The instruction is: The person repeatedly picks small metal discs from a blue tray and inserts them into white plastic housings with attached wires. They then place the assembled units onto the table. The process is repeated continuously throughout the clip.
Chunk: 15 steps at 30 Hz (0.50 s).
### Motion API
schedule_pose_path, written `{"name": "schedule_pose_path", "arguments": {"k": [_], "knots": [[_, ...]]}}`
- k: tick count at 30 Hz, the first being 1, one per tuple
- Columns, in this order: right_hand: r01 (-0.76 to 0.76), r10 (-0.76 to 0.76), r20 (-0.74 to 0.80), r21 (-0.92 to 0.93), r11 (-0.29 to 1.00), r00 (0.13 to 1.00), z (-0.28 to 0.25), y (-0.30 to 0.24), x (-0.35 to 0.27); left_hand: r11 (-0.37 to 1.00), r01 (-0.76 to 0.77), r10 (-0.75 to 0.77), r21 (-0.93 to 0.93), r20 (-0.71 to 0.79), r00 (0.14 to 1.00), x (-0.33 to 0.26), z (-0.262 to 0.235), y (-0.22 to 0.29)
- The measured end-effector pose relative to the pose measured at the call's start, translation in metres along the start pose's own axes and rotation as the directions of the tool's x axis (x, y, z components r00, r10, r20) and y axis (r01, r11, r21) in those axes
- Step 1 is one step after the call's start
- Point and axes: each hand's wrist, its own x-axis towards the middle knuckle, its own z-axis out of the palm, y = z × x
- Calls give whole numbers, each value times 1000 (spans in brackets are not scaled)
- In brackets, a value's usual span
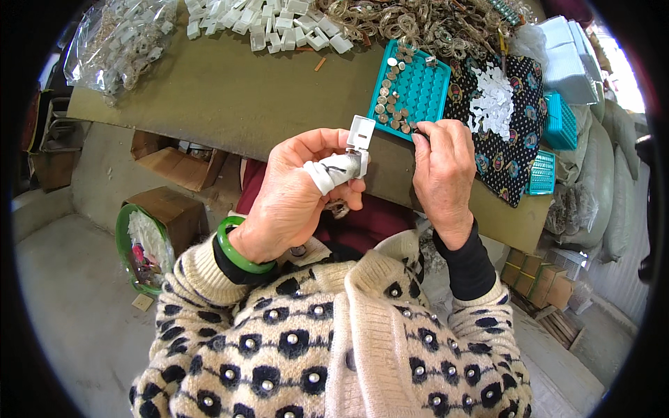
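Observation:
My left hand (282, 188) grips a small white plastic battery case (361, 134), its lid swung up. A white wrapping (323, 177) sits at the fingers below the case; whether it is on a finger is hard to tell. To the right, my right hand (446, 171) has its thumb and fingers drawn together at the near edge of a teal tray (432, 87). What lies between those fingertips, if anything, is hidden. Silvery button cells (385, 92) are scattered along the tray's left and near sides.
White plastic cases (279, 24) are heaped at the back, beside coiled clear wires (411, 24). A plastic bag (125, 45) stands at the far left. White paper pieces (492, 101) lie on a patterned black cloth (519, 150) at the right, near stacked teal trays (559, 120).

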Motion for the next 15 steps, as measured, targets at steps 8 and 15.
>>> {"name": "schedule_pose_path", "arguments": {"k": [8, 15], "knots": [[-222, 189, 131, 312, 924, 973, -14, 6, 19, 998, 38, -36, -54, 44, 998, 10, -1, 5], [-67, 16, 209, 239, 969, 978, -13, 3, 24, 994, 17, -8, -107, 80, 997, 18, -2, 6]]}}
